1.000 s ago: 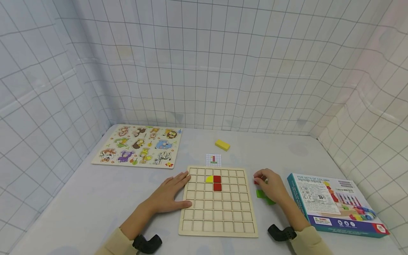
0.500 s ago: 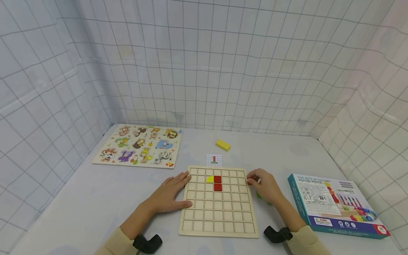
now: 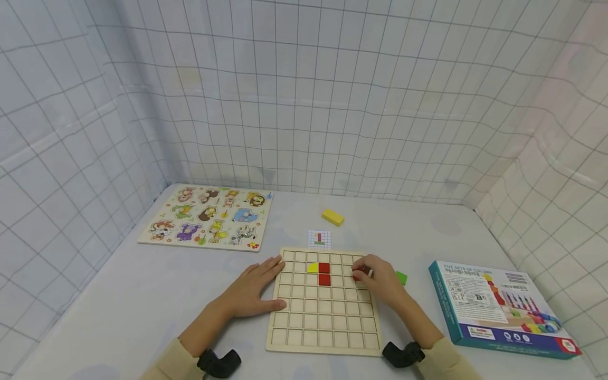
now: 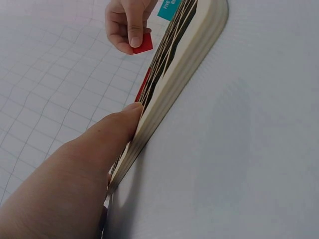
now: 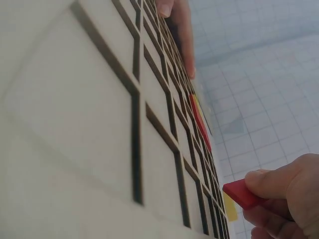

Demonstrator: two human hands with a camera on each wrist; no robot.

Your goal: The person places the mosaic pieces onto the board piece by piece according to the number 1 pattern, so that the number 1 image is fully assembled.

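A wooden grid board (image 3: 311, 320) lies on the table, with one yellow piece (image 3: 312, 267) and two red square tiles (image 3: 324, 279) set in its upper cells. My left hand (image 3: 252, 287) rests along the board's left edge, fingers straight and thumb on the rim. Over the board's upper right cells, my right hand (image 3: 380, 277) pinches a red square tile (image 5: 242, 194) between thumb and fingers. In the left wrist view that tile (image 4: 143, 44) is held apart from the board. A green tile (image 3: 401, 277) lies right of the right hand, which may hide others.
A small printed pattern card (image 3: 319, 239) lies just behind the board, and a yellow block (image 3: 333, 217) behind that. An animal peg puzzle (image 3: 204, 219) sits at the back left. A beaded-toy box (image 3: 503, 309) stands at the right.
My right hand has moved left from beside the green tiles to over the board, carrying the red tile. A green tile has come into sight behind it. The left hand stays put.
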